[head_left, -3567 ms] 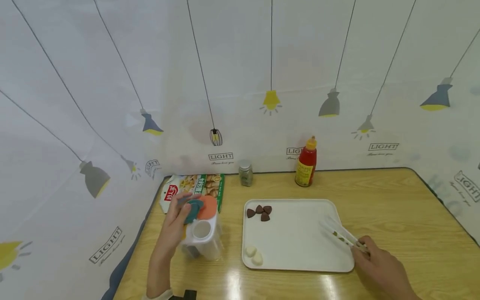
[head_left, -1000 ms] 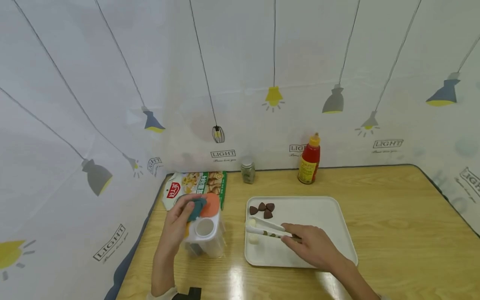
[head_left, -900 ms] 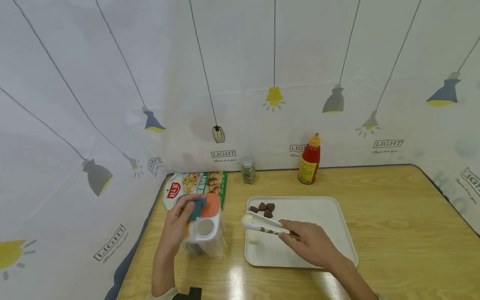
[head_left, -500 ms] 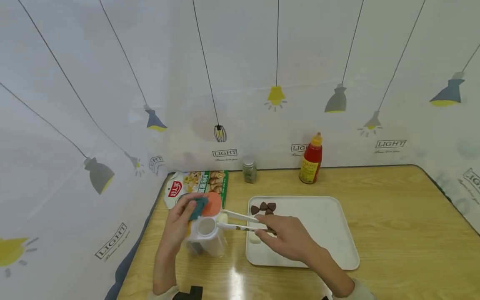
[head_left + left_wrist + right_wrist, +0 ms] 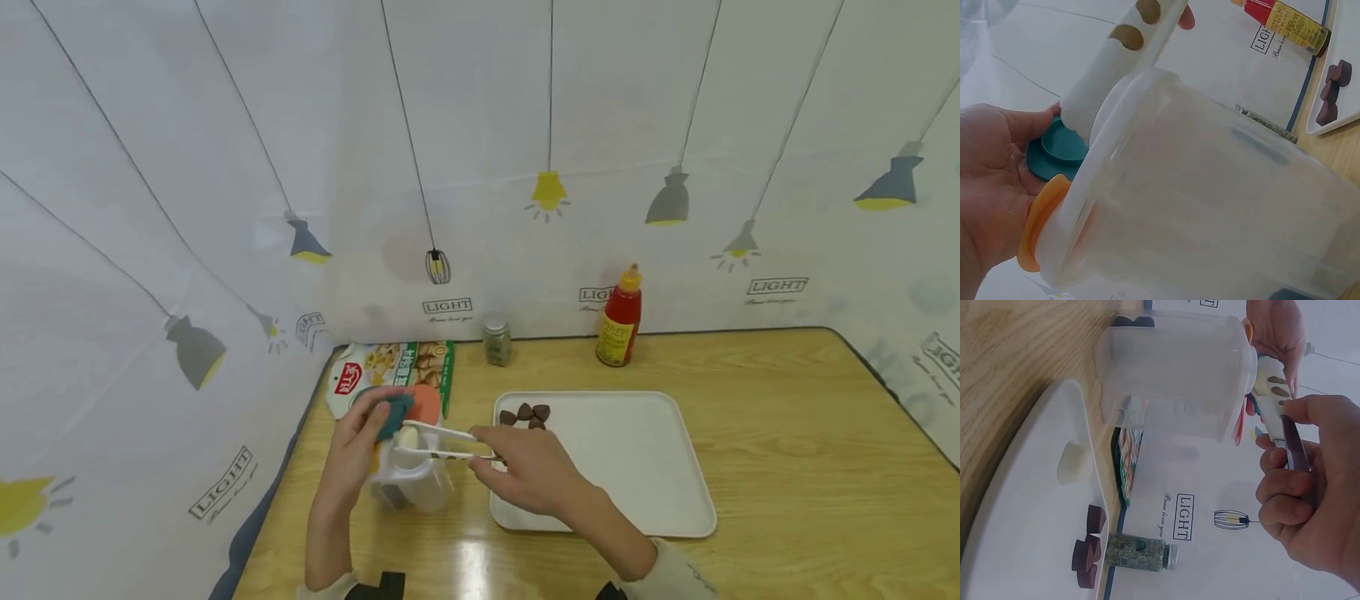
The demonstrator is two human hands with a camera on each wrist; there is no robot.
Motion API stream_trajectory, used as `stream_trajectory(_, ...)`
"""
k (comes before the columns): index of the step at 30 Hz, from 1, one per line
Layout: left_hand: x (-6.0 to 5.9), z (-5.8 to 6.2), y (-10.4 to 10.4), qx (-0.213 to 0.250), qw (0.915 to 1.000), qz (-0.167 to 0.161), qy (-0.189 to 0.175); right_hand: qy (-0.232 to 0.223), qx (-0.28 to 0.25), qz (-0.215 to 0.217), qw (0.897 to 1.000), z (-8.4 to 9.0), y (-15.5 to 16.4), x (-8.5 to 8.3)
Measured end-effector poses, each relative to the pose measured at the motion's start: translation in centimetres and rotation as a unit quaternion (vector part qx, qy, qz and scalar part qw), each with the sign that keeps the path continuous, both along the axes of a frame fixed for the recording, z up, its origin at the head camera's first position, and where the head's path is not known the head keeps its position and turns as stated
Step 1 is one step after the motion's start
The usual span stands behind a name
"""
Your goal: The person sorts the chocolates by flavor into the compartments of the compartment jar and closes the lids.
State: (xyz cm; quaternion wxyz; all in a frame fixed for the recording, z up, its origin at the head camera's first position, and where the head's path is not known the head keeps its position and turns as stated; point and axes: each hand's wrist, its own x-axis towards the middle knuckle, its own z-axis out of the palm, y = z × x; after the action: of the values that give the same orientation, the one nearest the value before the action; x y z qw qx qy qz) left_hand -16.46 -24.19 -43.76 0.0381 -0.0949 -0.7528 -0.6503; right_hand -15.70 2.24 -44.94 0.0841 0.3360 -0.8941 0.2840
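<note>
My left hand [image 5: 347, 454] pinches a teal lid [image 5: 397, 413], held up off the round opening of a clear, white-topped container [image 5: 427, 487]. My right hand [image 5: 528, 471] grips white tongs [image 5: 444, 432] with leaf-like marks. Between the tong tips is a cream-coloured piece [image 5: 408, 437], right over the container's opening. An orange-red lid [image 5: 427, 403] and a yellow-orange lid [image 5: 1038, 225] sit on the container's other openings. On the white tray [image 5: 637, 467], several dark brown pieces [image 5: 525, 412] lie at the back left. Another cream-coloured piece [image 5: 1074, 464] shows there in the right wrist view, hidden by my right hand in the head view.
Behind the container lies a printed food packet [image 5: 442, 367]. A small jar of dried herbs [image 5: 496, 342] and a red sauce bottle with a yellow cap [image 5: 620, 321] stand along the table's back edge, before a lamp-patterned curtain [image 5: 480, 125].
The right hand swings the tongs from the tray's right side to its left, picks up one cream-coloured piece and carries it left over the container's opening. The left hand keeps the teal lid raised.
</note>
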Motion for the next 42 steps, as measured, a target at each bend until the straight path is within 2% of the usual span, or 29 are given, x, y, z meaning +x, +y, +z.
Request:
stream_trajectory(4, -0.1, 0.0, 0.1, -0.011, 0.9999, -0.002, 0.000, -0.017, 0.018, -0.005, 1.000, -0.1, -0.5, 0.0)
stream_trajectory(13, 0.0, 0.1, 0.1, -0.016, 0.9997, 0.012, -0.013, -0.013, 0.006, -0.008, 1.000, 0.0, -0.5, 0.3)
stream_trajectory(18, -0.1, 0.0, 0.1, -0.009, 1.0000, 0.001, -0.003, -0.018, 0.014, -0.016, 1.000, -0.2, -0.4, 0.4)
stream_trajectory(23, 0.0, 0.1, 0.0, -0.013, 0.9998, 0.007, -0.010, -0.045, 0.004, -0.037, 0.998, -0.4, 0.4, 0.6)
stream_trajectory(31, 0.0, 0.1, 0.1, -0.020, 0.9996, 0.016, -0.010, -0.103, -0.015, -0.122, 0.987, -2.0, 3.7, 0.8)
stream_trajectory(37, 0.0, 0.2, 0.0, -0.018, 0.9995, 0.019, -0.018, -0.151, 0.017, -0.164, 0.975, -3.8, 6.2, 1.2)
stream_trajectory(42, -0.1, 0.1, 0.0, -0.013, 0.9997, 0.014, -0.018, -0.173, 0.040, -0.177, 0.968, -5.3, 7.8, 1.8)
